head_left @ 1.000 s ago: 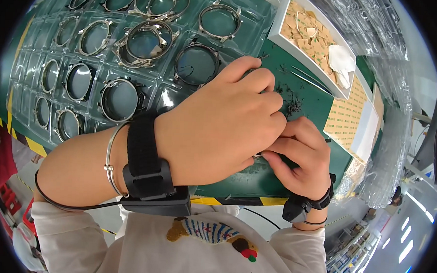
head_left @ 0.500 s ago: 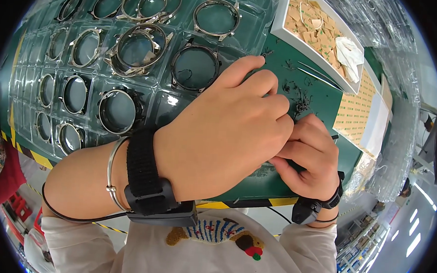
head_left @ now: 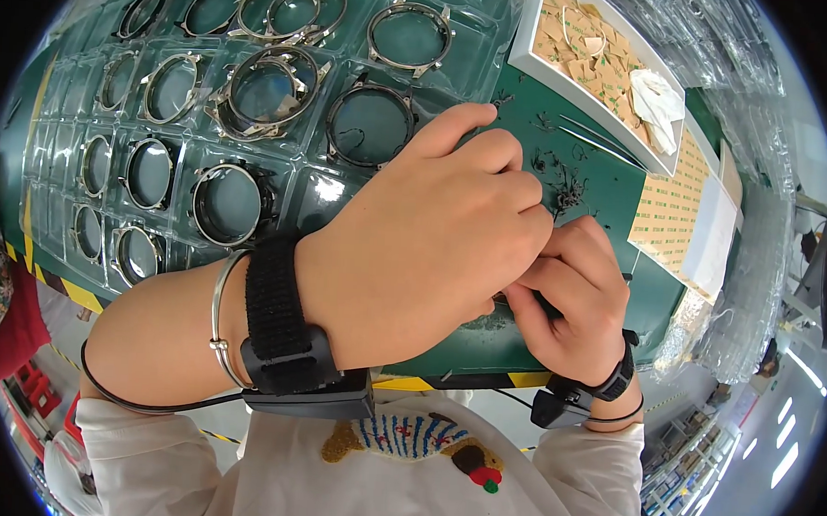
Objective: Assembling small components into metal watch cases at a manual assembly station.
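Green bench (head_left: 609, 211): clear tray (head_left: 60, 104) of metal rings covers its left part. Since a second ago the hands sit slightly lower, near the front edge; work continues. Left hand (head_left: 432, 250) covers right hand (head_left: 573, 297), fingers curled together over a small hidden part; grip, pointing, long axis cannot be told.

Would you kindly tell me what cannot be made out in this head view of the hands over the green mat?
- Whatever the two hands pinch: hidden, as the left hand covers the fingertips of the right hand.
- Dark scraps on the green mat: too small to identify.
- Ring-shaped metal frames in the clear tray: the far-left ones are bent and blurred by the fisheye rim.
- White box of tan pieces: cut off at the top edge.
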Motion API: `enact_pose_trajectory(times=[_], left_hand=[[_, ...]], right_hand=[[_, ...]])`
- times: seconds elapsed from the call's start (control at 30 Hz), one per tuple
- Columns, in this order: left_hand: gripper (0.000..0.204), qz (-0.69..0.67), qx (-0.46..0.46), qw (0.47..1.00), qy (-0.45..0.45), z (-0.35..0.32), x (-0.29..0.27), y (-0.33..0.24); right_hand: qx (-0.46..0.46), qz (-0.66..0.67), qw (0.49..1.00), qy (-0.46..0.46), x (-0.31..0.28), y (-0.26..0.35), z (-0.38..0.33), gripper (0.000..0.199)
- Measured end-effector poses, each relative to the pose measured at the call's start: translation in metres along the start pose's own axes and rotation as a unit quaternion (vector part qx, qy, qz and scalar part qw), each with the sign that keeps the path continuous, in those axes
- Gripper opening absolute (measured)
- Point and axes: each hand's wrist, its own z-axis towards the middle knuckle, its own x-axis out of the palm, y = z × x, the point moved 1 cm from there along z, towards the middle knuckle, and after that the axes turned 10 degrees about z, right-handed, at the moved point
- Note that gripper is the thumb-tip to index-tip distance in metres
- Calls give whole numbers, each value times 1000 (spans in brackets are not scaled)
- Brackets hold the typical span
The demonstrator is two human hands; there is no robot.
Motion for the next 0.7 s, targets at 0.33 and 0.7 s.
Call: enact_pose_trajectory(times=[0.33,0.7], left_hand=[[53,-3,-5,999,-41,5,2,-2],[61,3,-4,993,-119,9,5,-10]], right_hand=[[92,105,990,-28,-16,9,2,23],[75,85,989,-91,-3,5,-5,21]])
